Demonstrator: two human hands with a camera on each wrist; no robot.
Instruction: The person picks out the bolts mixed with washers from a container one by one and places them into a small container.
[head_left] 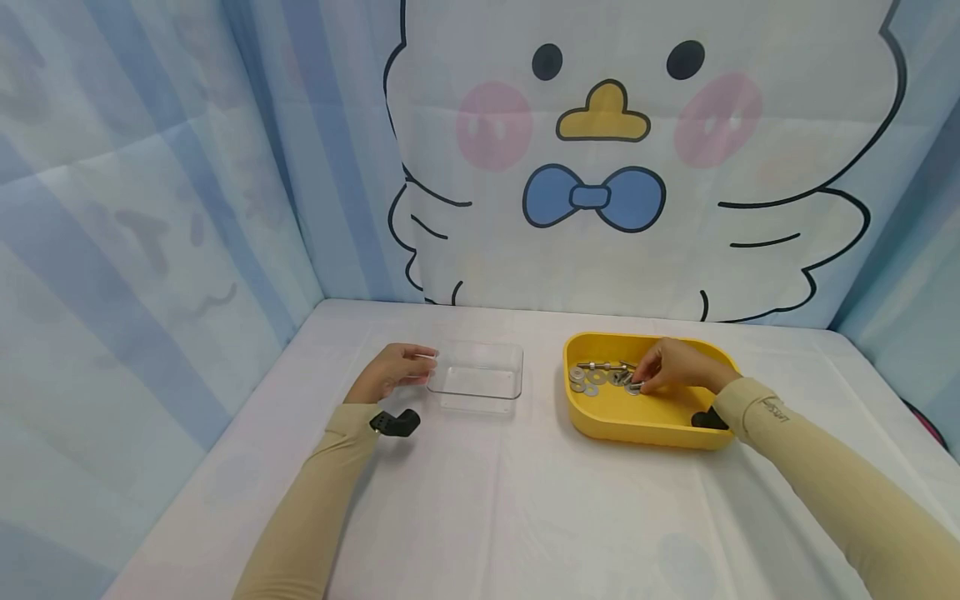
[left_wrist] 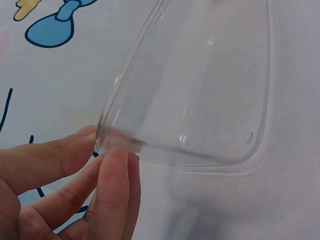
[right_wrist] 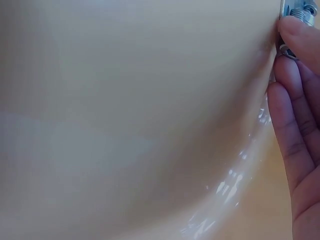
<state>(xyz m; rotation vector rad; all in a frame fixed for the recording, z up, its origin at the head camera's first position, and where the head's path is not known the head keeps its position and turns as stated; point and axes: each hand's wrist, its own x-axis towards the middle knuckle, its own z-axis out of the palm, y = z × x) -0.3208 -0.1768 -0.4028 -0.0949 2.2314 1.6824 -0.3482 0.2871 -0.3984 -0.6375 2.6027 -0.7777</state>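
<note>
My left hand (head_left: 392,369) pinches the near-left corner of a clear plastic box (head_left: 476,396) by its rim. Close up in the left wrist view, the thumb lies outside the rim of the box (left_wrist: 200,115) and the fingertips are against its wall. Inside a yellow tray (head_left: 637,432), my right hand (head_left: 677,367) reaches down with thumb and fingertips together on a small metal fastener, mostly hidden by the fingers. Flat washers (head_left: 577,379) and a long bolt (head_left: 600,367) lie beside those fingertips. The right wrist view shows threaded metal hardware (right_wrist: 298,14) at the thumb.
A white cloth (head_left: 465,500) covers the table under both containers, with the box left of the tray. Behind the table hangs a curtain (head_left: 600,267) with a cartoon bird; striped blue cloth (head_left: 150,250) hangs at the left side.
</note>
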